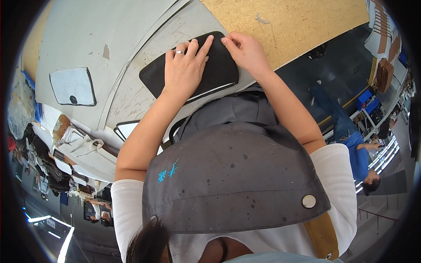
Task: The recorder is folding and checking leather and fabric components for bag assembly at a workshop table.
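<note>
A flat black panel [221, 65] with rounded corners, perhaps leather or fabric, lies on the worn grey work surface just in front of me. A pale line runs along its near edge. My left hand [186, 65], a ring on one finger, rests flat on top of it with the fingers spread. At the panel's far right corner is my right hand [246, 51], thumb and forefinger pinched together at the edge. What sits between those fingertips is too small to make out.
A pale panel with a dark border and a round dark spot [72, 87] lies at the left. A tan board [289, 26] extends to the far right, with a small whitish scrap [262, 19] on it. A person in blue [357, 153] is off to the right.
</note>
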The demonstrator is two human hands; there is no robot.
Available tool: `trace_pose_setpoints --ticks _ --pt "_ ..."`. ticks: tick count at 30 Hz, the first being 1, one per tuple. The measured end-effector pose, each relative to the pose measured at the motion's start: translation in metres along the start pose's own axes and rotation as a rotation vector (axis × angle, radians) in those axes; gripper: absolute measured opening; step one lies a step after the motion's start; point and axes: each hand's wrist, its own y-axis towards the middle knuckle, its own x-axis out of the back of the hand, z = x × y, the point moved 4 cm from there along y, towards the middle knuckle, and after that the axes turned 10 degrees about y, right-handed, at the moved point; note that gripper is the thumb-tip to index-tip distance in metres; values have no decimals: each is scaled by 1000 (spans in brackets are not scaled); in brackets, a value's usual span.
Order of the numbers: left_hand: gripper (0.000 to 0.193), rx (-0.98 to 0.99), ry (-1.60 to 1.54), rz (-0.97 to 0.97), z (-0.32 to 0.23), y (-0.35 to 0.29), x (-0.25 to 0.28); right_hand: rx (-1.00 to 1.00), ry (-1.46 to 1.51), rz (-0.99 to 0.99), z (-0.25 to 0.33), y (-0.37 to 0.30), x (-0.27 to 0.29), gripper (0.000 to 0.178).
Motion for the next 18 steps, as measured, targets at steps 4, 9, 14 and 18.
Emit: trace_pose_setpoints --ticks 4,9,14,18 --pt "51 -10 32 24 -1 2 0 -22 4 -29 5 0 0 24" --pt "51 -43 44 19 -3 5 2 -36 -44 -26 6 1 1 25" --pt "50 -127 -58 -13 -13 4 0 4 -68 -53 7 2 -1 25" --pt "49 -194 -114 20 -13 8 -2 33 -75 -73 8 1 0 25"
